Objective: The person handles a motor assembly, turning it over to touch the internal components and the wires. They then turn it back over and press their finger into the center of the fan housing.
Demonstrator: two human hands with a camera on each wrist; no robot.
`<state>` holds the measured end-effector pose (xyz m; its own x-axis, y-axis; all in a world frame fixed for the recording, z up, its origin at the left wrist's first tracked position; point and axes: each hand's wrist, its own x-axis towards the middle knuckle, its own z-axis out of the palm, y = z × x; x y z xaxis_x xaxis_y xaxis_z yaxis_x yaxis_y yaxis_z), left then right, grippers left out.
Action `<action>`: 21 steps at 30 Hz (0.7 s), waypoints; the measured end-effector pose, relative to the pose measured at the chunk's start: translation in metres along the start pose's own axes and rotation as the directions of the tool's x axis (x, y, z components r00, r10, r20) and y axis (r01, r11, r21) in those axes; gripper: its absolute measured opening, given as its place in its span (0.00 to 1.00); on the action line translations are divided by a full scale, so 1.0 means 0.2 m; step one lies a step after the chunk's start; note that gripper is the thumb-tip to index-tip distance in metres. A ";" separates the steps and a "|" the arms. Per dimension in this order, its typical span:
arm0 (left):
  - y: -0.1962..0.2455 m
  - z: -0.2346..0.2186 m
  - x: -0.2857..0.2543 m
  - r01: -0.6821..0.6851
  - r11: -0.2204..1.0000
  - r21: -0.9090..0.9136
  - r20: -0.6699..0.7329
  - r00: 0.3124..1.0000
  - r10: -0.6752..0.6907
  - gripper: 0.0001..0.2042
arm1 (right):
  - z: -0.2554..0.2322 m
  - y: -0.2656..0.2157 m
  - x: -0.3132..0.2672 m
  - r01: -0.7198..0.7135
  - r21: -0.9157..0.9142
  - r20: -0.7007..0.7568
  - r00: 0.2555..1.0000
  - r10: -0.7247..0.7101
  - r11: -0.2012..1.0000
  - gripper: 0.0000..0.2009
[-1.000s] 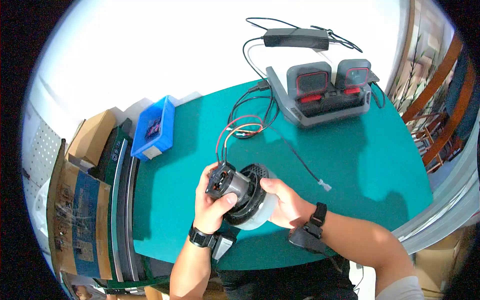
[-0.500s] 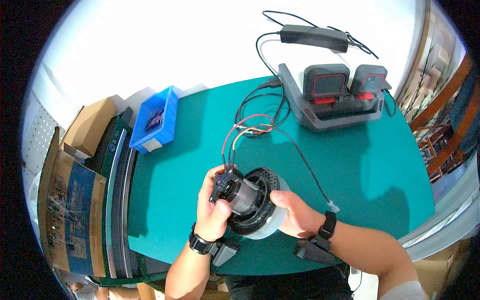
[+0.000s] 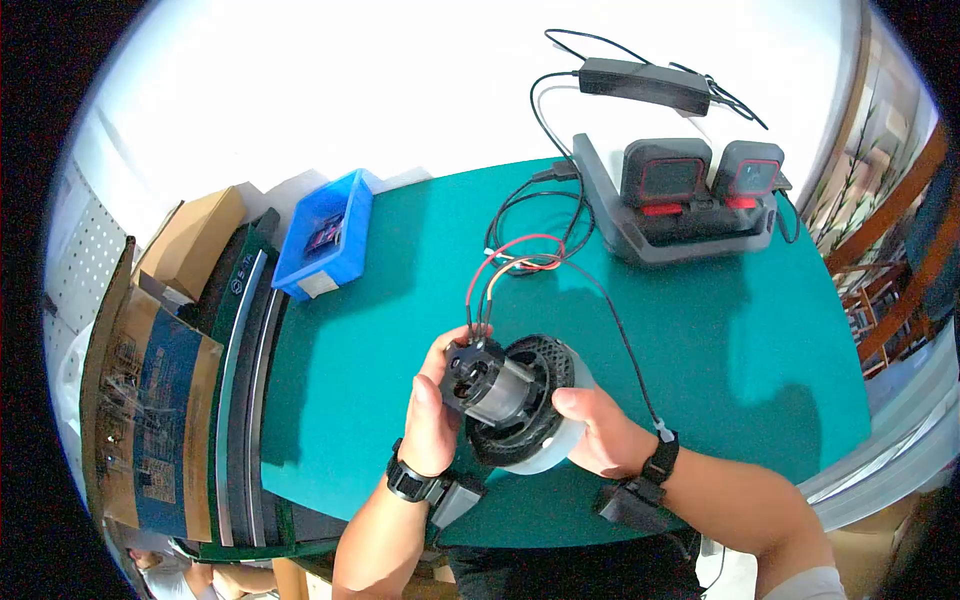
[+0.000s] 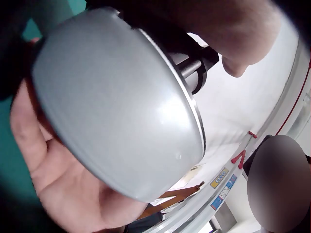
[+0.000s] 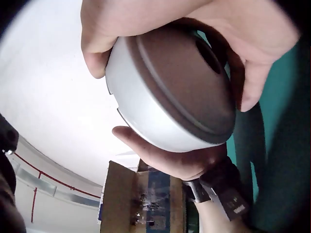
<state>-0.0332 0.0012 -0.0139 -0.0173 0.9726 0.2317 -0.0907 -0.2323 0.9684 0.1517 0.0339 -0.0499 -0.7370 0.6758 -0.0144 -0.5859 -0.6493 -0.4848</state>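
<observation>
A round silver-grey housing (image 3: 555,455) with a black lattice ring (image 3: 540,350) carries a cylindrical motor (image 3: 500,393). My right hand (image 3: 605,430) grips the housing, its thumb on the rim and fingers around the far side, as the right wrist view shows. My left hand (image 3: 435,420) lies beside the motor's end; its fingers reach behind the motor and the thumb stands straight, away from the metal. Red, orange and black wires (image 3: 505,255) loop up from the motor's end. A black lead ends in a white connector (image 3: 665,432) near my right wrist.
A grey charging dock (image 3: 690,243) with two upright black-and-red units stands at the back right of the green table (image 3: 380,380). A coiled black cable (image 3: 540,200) and power adapter (image 3: 645,88) lie behind. At left are a blue bin (image 3: 325,235) and cardboard boxes (image 3: 160,420).
The left thumb has lifted off the motor, which it pressed one second ago. The right hand keeps its grip on the housing. The whole scene has shifted right in the head view.
</observation>
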 end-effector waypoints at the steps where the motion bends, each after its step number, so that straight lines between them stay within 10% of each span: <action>1: 0.01 0.00 0.00 -0.003 1.000 0.000 -0.005 1.000 0.003 0.48 | 0.00 0.00 0.00 -0.004 -0.003 0.003 1.000 0.004 1.000 0.38; 13: 0.01 -0.01 0.01 -0.013 0.997 0.079 0.010 1.000 0.012 0.42 | 0.04 -0.02 -0.01 -0.015 -0.217 0.057 0.998 0.028 0.976 0.34; 21: 0.03 0.00 0.01 0.042 0.998 0.044 -0.026 0.999 -0.041 0.42 | 0.01 0.00 0.00 0.010 -0.008 0.005 1.000 -0.010 1.000 0.36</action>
<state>-0.0336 0.0020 -0.0066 -0.0394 0.9812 0.1891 -0.0474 -0.1909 0.9805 0.1513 0.0333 -0.0474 -0.7325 0.6807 -0.0055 -0.5907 -0.6395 -0.4921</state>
